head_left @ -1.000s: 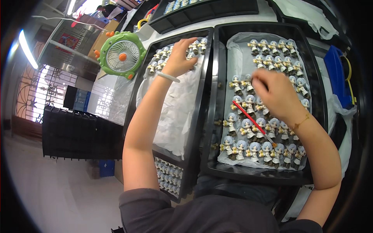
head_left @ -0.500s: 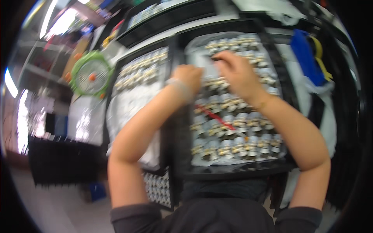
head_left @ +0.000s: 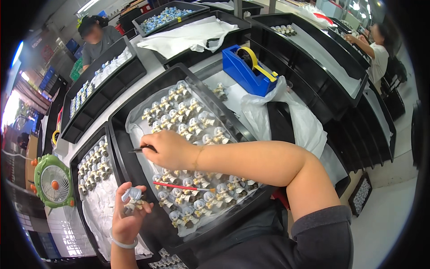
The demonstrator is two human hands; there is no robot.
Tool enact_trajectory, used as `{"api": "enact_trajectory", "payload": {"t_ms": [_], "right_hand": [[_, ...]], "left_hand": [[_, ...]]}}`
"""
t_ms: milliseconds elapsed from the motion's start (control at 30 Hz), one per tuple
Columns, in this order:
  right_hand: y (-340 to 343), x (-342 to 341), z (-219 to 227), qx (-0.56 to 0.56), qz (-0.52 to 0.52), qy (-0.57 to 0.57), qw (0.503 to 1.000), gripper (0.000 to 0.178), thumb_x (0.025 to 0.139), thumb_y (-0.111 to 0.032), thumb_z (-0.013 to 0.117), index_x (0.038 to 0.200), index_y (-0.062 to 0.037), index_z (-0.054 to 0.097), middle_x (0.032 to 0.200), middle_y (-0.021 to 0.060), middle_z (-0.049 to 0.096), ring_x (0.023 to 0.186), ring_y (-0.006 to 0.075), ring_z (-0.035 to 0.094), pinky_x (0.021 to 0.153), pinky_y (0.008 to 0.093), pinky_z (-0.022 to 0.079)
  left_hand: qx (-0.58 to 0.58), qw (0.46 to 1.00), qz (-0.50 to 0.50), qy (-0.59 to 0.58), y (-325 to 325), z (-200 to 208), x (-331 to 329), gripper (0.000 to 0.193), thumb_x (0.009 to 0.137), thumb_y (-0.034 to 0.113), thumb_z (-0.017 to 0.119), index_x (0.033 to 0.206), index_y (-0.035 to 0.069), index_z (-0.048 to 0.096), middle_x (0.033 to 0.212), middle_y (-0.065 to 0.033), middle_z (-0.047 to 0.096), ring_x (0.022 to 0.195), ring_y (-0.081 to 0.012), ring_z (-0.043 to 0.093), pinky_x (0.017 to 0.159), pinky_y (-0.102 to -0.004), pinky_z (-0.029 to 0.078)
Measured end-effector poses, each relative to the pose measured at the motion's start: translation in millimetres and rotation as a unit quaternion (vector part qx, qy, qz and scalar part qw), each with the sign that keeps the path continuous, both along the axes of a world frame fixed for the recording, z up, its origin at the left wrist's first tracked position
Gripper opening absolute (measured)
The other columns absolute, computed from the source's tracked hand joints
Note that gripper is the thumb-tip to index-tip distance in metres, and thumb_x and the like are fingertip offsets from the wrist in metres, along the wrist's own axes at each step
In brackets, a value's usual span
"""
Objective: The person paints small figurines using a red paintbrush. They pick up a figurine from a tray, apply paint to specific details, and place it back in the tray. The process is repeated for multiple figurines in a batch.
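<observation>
My left hand [head_left: 127, 219], with a pale bracelet at the wrist, holds up a small figurine [head_left: 133, 200] with light blue-grey hair between thumb and fingers. A slim black pointed tool [head_left: 144, 148] is gripped in my right hand [head_left: 169, 151], its tip pointing left. This hand hovers over a black tray [head_left: 117, 134] lined with white sheet and filled with rows of similar figurines [head_left: 193, 125]. Across the nearer rows lies a red-handled paintbrush [head_left: 179, 186]. My right forearm hides part of the rows.
To the left stands another tray [head_left: 76, 163] with figurines and white lining, beside a green fan [head_left: 53, 181]. Beyond my tray sit a blue tape dispenser [head_left: 246, 74] and a plastic bag [head_left: 260, 112]. Stacked black bins [head_left: 309, 76] rise at right. Two people work farther off.
The view has swung so that more of the room shows at right. My hands, close together over the tray before, are now apart, the left lower and nearer me with the figurine plainly visible.
</observation>
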State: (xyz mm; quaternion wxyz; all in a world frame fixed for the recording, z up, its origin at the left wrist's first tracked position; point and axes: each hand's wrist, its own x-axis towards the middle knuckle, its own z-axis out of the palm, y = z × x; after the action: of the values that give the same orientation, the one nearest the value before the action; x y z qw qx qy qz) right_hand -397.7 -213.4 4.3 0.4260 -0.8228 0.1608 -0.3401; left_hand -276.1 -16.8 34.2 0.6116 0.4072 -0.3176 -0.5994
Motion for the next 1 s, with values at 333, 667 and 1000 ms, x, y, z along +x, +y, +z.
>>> {"api": "enact_trajectory", "payload": {"t_ms": [333, 667, 1000], "right_hand": [[-1.6, 7.9, -12.9, -0.007, 0.050, 0.012, 0.999, 0.019, 0.078, -0.016, 0.049, 0.084, -0.0014, 0.058, 0.065, 0.0155, 0.057, 0.058, 0.0292, 0.055, 0.055, 0.0371, 0.042], [6.1, 4.1, -5.7, 0.045, 0.063, 0.083, 0.993, 0.017, 0.081, -0.014, 0.049, 0.084, 0.0015, 0.055, 0.057, 0.0038, 0.049, 0.050, 0.0089, 0.039, 0.047, 0.0259, 0.031], [6.5, 3.3, -4.5, 0.056, 0.073, 0.085, 0.992, 0.016, 0.081, -0.013, 0.048, 0.084, 0.0023, 0.054, 0.058, 0.0036, 0.048, 0.053, 0.0090, 0.040, 0.049, 0.0254, 0.033]], "left_hand": [[-0.055, 0.989, 0.011, -0.137, 6.3, -4.4, 3.8, 0.088, 0.060, 0.004, 0.075, 0.128, 0.015, 0.021, 0.130, -0.0121, 0.028, 0.109, -0.0272, 0.049, 0.098, -0.0426, 0.034], [-0.133, 0.960, -0.040, -0.244, 6.9, -0.7, 5.8, 0.081, 0.059, -0.010, 0.066, 0.123, 0.015, 0.023, 0.126, -0.0143, 0.032, 0.108, -0.0249, 0.046, 0.089, -0.0354, 0.038], [-0.074, 0.876, 0.045, -0.475, 10.0, -16.1, 1.5, 0.069, 0.061, -0.003, 0.067, 0.117, 0.007, 0.027, 0.113, -0.0110, 0.040, 0.102, -0.0178, 0.044, 0.086, -0.0321, 0.038]]}}
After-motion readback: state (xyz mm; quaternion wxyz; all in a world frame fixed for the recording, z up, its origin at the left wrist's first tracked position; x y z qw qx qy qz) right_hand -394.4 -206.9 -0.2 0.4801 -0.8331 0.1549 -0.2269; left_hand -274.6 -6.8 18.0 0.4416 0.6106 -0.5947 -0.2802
